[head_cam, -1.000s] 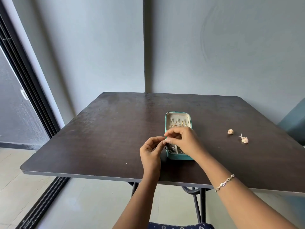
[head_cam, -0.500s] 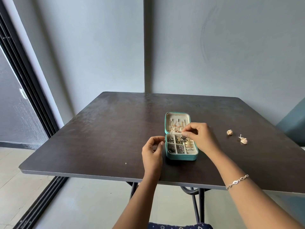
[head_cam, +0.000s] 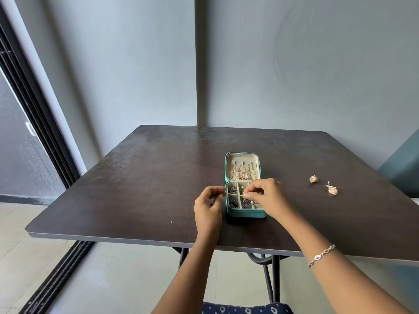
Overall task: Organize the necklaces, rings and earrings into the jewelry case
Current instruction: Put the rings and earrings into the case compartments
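Change: R hand (head_cam: 265,197) has shifted from far row of jewelry case (head_cam: 246,214) to its middle cells; L hand (head_cam: 209,200) unmoved.
L hand: beside case's left wall, fingers curled; contents cannot tell.
R hand: thumb-index pinched over tray; piece too small to confirm.
earrings (head_cam: 313,179): two loose on table (head_cam: 136,189), well right of case.
necklaces (head_cam: 242,172): hung in open lid.
Risk: likely snag on filled cells, or a drop if pinch loosens early.

Single wide-angle head-worn view, set near and above the bench (head_cam: 140,189) at its 6 o'clock edge, facing forward and down toward the wall corner (head_cam: 196,64) at 12 o'clock, with the left hand (head_cam: 207,209) and right hand (head_cam: 267,198) close below centre.
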Motion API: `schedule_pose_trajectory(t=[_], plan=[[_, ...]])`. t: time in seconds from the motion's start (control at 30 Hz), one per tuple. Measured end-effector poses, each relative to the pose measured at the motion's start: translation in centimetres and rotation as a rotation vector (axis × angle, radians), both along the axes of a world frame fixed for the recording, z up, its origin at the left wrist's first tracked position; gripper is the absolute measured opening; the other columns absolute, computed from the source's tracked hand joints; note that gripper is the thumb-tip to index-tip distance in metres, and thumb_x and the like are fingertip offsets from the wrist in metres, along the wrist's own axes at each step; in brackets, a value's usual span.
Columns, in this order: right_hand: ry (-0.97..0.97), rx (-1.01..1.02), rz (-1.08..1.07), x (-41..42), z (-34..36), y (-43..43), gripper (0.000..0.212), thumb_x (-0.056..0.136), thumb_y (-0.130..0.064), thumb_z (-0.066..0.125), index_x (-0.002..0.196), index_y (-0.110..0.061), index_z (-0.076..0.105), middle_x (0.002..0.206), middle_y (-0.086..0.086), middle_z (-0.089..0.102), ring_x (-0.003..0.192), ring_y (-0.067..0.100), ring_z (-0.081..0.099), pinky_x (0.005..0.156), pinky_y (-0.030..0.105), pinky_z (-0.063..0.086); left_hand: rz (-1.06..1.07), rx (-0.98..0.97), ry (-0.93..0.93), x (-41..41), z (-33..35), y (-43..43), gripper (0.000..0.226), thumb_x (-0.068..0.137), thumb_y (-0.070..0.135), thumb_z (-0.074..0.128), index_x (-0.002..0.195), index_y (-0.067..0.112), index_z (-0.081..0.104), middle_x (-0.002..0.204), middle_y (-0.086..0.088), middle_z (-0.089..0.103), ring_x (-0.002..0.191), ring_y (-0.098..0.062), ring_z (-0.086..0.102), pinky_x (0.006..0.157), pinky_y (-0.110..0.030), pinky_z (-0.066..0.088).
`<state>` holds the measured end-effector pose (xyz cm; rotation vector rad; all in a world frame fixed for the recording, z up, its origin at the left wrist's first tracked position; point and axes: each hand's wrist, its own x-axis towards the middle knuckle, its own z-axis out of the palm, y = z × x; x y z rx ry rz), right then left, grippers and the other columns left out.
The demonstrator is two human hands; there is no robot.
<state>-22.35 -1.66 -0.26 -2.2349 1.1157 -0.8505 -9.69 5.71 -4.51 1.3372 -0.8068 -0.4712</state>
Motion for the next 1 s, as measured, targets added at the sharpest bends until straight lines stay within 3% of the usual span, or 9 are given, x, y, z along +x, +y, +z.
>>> schedule_pose_trajectory(t=[0.27,0.67,0.83,1.0], plan=[[-0.006,0.045,-0.017,0.3,-0.3,-0.3,0.002,0.075,-0.012,0.073,0.076,-0.012,0.073,0.08,0.003,0.071,0.072,0.012,0.061,0.069,0.026,0.047,-0.003,-0.01,-0.015,-0.1,0.2,0.1,0.022,0.085,-0.009,0.051,0.083,0.007,0.067,0.079,0.006,0.068,0.07,0.008,0.06,0.063,-0.007,0.046],[0.121,-0.031,-0.041,0.5,-0.9,0.0,0.003,0.077,-0.014,0.072,0.079,-0.015,0.073,0.085,-0.001,0.068,0.069,0.007,0.053,0.055,0.012,0.034,-0.012,0.015,0.002,-0.1,0.2,0.1,0.022,0.085,-0.005,0.055,0.08,0.013,0.067,0.079,0.005,0.069,0.068,0.006,0.06,0.061,-0.009,0.047],[0.042,-0.071,-0.027,0.5,-1.4,-0.3,0.011,0.072,-0.011,0.075,0.082,-0.014,0.072,0.077,-0.005,0.061,0.065,0.005,0.051,0.056,0.01,0.034,-0.02,0.065,-0.048,-0.1,0.2,0.1,0.024,0.084,0.0,0.059,0.076,0.022,0.066,0.079,0.005,0.069,0.069,-0.002,0.06,0.069,-0.027,0.052],[-0.176,-0.283,-0.045,-1.2,-2.1,-0.8,0.003,0.075,-0.007,0.071,0.075,-0.01,0.071,0.073,-0.006,0.061,0.057,-0.002,0.046,0.056,0.009,0.034,-0.011,0.064,-0.028,-0.4,0.7,0.5,0.016,0.085,0.0,0.057,0.083,0.013,0.066,0.079,0.007,0.069,0.065,0.006,0.06,0.061,-0.013,0.049]])
